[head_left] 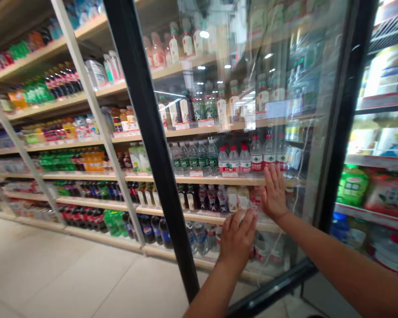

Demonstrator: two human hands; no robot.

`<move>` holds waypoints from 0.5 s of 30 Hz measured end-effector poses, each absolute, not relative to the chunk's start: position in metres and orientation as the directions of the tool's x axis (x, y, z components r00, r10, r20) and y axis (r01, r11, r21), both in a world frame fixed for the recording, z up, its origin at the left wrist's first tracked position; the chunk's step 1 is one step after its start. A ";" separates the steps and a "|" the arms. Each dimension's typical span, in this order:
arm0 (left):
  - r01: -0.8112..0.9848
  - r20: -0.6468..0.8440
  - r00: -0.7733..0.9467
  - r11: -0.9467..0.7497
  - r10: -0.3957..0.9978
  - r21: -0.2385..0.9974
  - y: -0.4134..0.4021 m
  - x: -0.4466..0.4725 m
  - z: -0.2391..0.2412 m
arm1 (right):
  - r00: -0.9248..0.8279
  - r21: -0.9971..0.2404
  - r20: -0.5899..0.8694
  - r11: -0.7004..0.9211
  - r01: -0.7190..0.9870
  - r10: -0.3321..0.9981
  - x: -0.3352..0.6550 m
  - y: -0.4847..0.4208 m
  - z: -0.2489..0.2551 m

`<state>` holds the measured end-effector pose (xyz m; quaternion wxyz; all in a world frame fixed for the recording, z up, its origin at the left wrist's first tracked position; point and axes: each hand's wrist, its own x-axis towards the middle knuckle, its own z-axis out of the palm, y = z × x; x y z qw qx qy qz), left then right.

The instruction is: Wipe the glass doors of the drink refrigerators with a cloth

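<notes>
Glass door: a tall clear glass pane (298,145) in a thick black frame (157,145), standing at an angle directly in front of the person, between the drinks shelves on the left and the lit shelves on the right.
Left hand: the left hand (237,234) is before the lower part of the pane, back of the hand in view, fingers loosely bent.
Right hand: the right hand (274,190) is higher and farther right, fingers straighter and pointing up, palm towards the pane.
Grip: both are unclosed, with nothing held; I cannot tell how firmly either palm meets the glass.
Behind the glass: clear plastic bottles with red caps (257,154) and green-labelled clear bottles (199,154) stand on a pale wooden shelf (215,180).
Right side: a bright green plastic container (352,183) stands on a lit shelf.
Left side: white metal uprights (96,119) divide the stocked shelving.
Floor: pale square tiles (69,269).
</notes>
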<state>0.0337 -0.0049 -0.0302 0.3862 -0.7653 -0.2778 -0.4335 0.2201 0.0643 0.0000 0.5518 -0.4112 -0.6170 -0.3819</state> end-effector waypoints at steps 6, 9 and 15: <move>0.853 0.968 0.244 -0.487 0.054 -0.187 0.000 0.023 0.023 | -0.066 0.034 0.994 0.350 0.936 0.082 0.219 0.062 0.002; 0.830 0.963 0.260 -0.524 0.066 -0.188 -0.002 0.028 0.004 | -0.073 0.041 0.994 0.342 0.939 0.079 0.219 0.062 0.002; 0.772 0.914 0.395 -0.572 0.089 -0.278 -0.004 0.036 -0.017 | -0.059 0.027 0.995 0.336 0.941 0.084 0.219 0.064 0.000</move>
